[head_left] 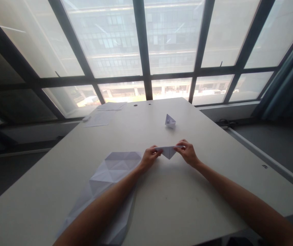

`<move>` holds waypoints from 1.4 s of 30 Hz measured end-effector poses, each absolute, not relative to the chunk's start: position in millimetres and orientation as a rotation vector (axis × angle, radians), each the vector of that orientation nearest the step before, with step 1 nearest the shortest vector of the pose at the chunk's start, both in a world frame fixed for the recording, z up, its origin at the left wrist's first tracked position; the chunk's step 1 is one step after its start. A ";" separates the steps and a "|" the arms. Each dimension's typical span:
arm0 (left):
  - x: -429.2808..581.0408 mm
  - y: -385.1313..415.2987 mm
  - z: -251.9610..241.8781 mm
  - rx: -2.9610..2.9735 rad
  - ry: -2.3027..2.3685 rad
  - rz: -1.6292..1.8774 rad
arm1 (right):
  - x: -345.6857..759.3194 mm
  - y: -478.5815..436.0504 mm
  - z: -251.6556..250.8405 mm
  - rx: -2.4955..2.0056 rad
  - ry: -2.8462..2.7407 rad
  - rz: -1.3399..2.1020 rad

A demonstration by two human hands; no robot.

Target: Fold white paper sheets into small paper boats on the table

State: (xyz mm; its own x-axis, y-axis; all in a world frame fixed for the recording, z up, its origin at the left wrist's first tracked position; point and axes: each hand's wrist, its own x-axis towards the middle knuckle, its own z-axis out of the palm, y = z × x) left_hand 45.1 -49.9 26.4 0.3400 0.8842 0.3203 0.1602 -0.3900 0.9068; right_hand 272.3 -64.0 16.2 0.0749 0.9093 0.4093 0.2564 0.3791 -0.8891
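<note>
Between my hands is a small piece of folded white paper point(169, 152), a flat triangle with its point toward me and its long straight edge away. My left hand point(150, 157) pinches its left corner between thumb and fingers. At the right corner, my right hand point(187, 153) has the same kind of pinch. A creased white sheet point(111, 167), opened out and marked with triangular folds, lies to the left, partly under my left forearm. Beyond my hands stands a small folded paper shape point(170, 121) with pointed corners.
The white table point(202, 205) reaches toward large windows. Several flat paper sheets point(98, 118) lie at the far left, beside a small white object point(86, 118). Two dark round spots point(135, 105) mark the far end. A small dark mark point(264, 166) is near the right edge.
</note>
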 end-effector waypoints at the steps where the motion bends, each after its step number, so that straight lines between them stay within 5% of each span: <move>1: 45.0 -49.7 26.2 1.741 0.906 1.105 | 272.2 -64.1 16.1 -1.111 -1.441 0.712; 9: 47.0 -48.9 21.4 1.544 0.886 1.100 | 268.6 -67.4 13.5 -1.100 -1.384 0.925; 14: 49.1 -53.5 18.7 2.026 1.178 1.178 | 270.3 -64.0 9.4 -1.205 -1.461 0.885; 24: 57.2 -79.8 21.7 2.854 0.924 0.233 | 264.4 -71.2 9.5 -1.568 -1.818 0.225; 42: 44.0 -72.2 16.4 2.784 1.176 0.225 | 250.1 -96.5 7.2 -1.587 -2.443 0.200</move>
